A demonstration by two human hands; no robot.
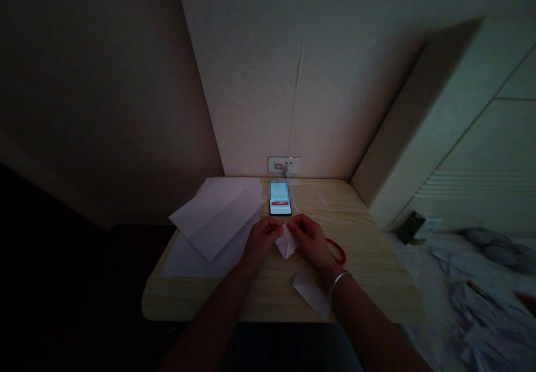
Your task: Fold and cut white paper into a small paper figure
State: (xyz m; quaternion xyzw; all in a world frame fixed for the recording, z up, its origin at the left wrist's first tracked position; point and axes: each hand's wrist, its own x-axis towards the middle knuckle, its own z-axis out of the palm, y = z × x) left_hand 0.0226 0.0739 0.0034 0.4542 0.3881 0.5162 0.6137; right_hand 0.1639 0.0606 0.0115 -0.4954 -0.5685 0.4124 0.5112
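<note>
Between both hands is a small folded piece of white paper (286,244), with crease lines meeting near its middle and one corner pointing toward me. My left hand (262,239) pinches its upper left edge. From the other side, my right hand (310,238) grips the upper right edge, thumb and fingers closed on it. A silver bangle circles the right wrist. Just beyond the fingers lies a lit phone (280,198). A red loop (337,252), perhaps a scissors handle, shows partly from behind my right hand. Near the right forearm rests a loose paper piece (310,295).
Several white sheets (218,221) overlap on the left of the wooden table (372,282). Thin paper strips (324,201) lie toward the back right. A wall socket (283,165) with a plug sits behind the phone. Right of the table is a bed (473,305) with rumpled items.
</note>
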